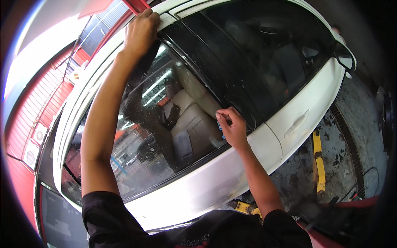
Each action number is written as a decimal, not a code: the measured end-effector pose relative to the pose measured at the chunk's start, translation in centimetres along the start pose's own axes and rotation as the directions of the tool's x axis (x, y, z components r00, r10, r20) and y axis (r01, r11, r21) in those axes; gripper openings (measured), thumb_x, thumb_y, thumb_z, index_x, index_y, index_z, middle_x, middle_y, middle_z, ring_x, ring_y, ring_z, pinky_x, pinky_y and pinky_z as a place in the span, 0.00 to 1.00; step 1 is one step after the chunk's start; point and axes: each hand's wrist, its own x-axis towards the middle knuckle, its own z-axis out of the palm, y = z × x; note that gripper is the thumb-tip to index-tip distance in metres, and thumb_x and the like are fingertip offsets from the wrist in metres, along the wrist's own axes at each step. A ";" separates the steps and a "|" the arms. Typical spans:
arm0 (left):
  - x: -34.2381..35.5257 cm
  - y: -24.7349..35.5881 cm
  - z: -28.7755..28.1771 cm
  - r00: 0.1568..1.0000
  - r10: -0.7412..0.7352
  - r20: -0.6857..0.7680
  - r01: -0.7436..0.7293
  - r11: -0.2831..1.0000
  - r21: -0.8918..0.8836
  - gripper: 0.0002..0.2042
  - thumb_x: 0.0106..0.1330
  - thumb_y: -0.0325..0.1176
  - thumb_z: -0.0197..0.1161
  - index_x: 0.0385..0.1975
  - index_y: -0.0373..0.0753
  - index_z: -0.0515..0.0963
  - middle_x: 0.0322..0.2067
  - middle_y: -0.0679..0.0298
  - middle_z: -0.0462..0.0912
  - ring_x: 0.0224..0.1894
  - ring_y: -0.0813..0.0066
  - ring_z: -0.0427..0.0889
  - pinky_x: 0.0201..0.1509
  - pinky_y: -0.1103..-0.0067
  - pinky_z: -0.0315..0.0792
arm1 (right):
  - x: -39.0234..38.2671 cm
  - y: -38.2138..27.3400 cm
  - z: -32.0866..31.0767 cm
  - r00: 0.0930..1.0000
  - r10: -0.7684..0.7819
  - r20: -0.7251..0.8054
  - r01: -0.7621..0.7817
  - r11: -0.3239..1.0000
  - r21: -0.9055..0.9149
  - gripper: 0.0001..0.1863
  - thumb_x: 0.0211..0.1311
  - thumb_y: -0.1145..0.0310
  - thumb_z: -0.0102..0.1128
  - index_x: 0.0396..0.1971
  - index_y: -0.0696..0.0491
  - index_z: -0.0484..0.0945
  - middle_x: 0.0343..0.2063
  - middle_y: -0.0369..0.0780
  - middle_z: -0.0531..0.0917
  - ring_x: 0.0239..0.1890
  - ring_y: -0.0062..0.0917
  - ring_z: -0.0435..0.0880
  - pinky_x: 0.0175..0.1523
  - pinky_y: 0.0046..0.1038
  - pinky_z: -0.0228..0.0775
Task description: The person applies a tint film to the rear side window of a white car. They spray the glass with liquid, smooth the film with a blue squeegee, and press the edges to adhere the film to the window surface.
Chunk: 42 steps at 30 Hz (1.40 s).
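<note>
The glass of a white car's side window (165, 128) lies before me, with water drops, streaks and reflections on it. At its upper corner, by the roof edge (166, 20), is my left hand (142, 31), fingers curled over. What those fingers grip is hidden. Near the window's lower corner, beside the dark pillar, my right hand (232, 126) has thumb and fingertips pinched together, close to the glass. A small blue piece (221, 130) shows beside its palm, mostly covered; I cannot tell its kind. Through the glass a beige seat (186, 120) is visible.
To the right are the dark window (264, 53), a door handle (297, 124) and a side mirror (344, 56). Yellow metal arms (319, 165) stand near the car's lower side, by a floor grate (349, 144). Air-conditioner units (32, 153) hang on the red wall at left.
</note>
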 end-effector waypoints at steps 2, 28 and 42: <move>-0.1 -0.7 -0.2 0.997 -0.066 0.051 0.069 0.996 -0.063 0.07 0.67 0.33 0.64 0.33 0.37 0.84 0.36 0.55 0.83 0.39 0.49 0.85 0.44 0.61 0.78 | -0.4 0.2 0.1 0.996 -0.090 -0.016 0.091 0.996 0.012 0.05 0.69 0.72 0.67 0.40 0.57 0.83 0.32 0.40 0.83 0.29 0.24 0.84 0.35 0.27 0.75; -0.5 -1.2 -0.7 0.985 -0.083 0.154 0.078 0.996 0.039 0.06 0.69 0.33 0.63 0.40 0.43 0.86 0.40 0.62 0.84 0.41 0.52 0.86 0.45 0.63 0.79 | -0.9 1.0 -1.4 0.992 -0.087 0.090 0.090 0.995 -0.031 0.06 0.68 0.74 0.66 0.41 0.57 0.82 0.32 0.42 0.82 0.33 0.31 0.84 0.38 0.30 0.76; 0.3 -2.0 -1.0 0.993 -0.011 0.119 0.019 0.998 -0.068 0.06 0.69 0.33 0.65 0.40 0.40 0.87 0.37 0.57 0.84 0.37 0.56 0.86 0.43 0.65 0.78 | -0.8 1.4 -1.2 0.989 -0.142 0.036 0.144 0.988 -0.060 0.05 0.69 0.73 0.67 0.40 0.56 0.82 0.32 0.41 0.83 0.32 0.29 0.84 0.36 0.30 0.76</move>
